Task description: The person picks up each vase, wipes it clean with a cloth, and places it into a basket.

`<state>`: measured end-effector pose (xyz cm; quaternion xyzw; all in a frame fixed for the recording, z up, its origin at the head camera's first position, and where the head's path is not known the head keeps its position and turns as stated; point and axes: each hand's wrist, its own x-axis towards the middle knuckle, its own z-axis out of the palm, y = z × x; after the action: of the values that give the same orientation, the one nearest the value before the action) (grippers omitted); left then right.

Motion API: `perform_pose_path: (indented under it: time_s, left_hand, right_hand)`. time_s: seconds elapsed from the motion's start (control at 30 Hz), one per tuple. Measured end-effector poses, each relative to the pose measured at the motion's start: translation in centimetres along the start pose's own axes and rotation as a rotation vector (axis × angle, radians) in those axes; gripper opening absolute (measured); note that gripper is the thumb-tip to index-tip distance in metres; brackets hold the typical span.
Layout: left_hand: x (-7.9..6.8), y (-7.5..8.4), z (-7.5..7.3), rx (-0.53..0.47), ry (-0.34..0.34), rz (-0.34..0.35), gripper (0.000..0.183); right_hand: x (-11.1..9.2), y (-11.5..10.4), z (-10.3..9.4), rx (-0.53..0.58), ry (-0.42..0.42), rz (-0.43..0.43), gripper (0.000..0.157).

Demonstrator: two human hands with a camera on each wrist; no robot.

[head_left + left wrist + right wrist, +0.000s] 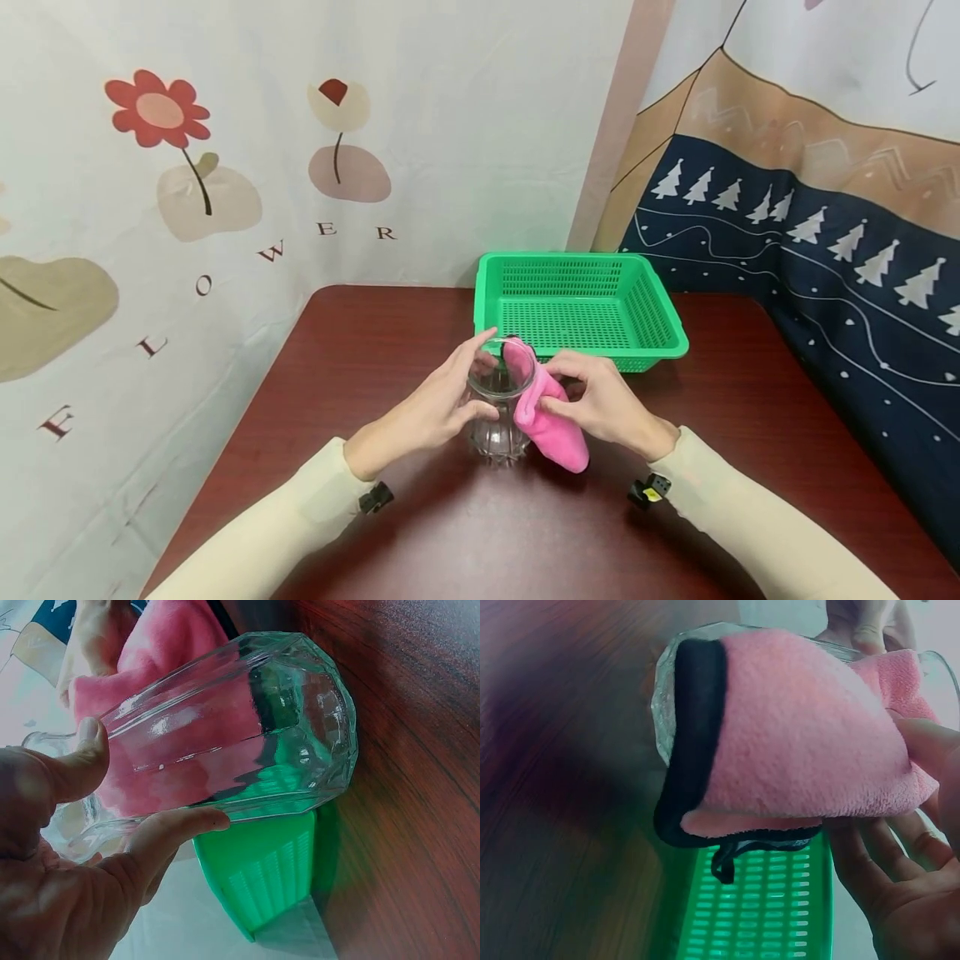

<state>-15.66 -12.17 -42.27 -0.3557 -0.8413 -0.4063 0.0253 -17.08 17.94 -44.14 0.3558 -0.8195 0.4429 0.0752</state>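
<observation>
A clear glass vase (498, 437) with a faceted body and a wide rim stands upright on the table. My left hand (435, 408) holds it near the neck, thumb on the near side and fingers round the far side. On the vase's right, my right hand (600, 400) pinches a folded pink cloth (553, 433). The cloth has black edging and a small black loop, seen in the right wrist view. It lies along the outside of the glass, and its upper part reaches the rim. Through the glass, the left wrist view shows the pink cloth (176, 750).
Behind the hands, a green perforated plastic basket (652, 348) sits at the back of the dark red-brown table (375, 358). A curtain with printed flowers (465, 125) hangs behind, and a dark blue tree-print fabric (825, 275) hangs to the right.
</observation>
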Motion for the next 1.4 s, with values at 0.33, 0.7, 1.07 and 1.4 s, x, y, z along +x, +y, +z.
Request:
perform_pose_path:
  time_s: [0.33, 0.7, 1.07, 1.4]
  left_hand:
    - [-0.1, 0.1, -0.2, 0.013, -0.019, -0.012, 0.109]
    - [0.0, 0.3, -0.3, 0.035, -0.017, -0.008, 0.109]
    - [0.2, -0.1, -0.3, 0.042, -0.016, -0.011, 0.109]
    - [0.2, 0.0, -0.2, 0.044, -0.019, -0.019, 0.109]
  right_hand:
    - [-0.3, 0.9, 0.4, -0.162, -0.077, -0.055, 0.032]
    - [-0.5, 1.6, 0.8, -0.225, -0.14, -0.04, 0.026]
    - [-0.5, 2.2, 1.0, -0.23, -0.206, 0.009, 0.024]
    - [-0.6, 2.9, 1.5, -0.257, -0.25, 0.045, 0.022]
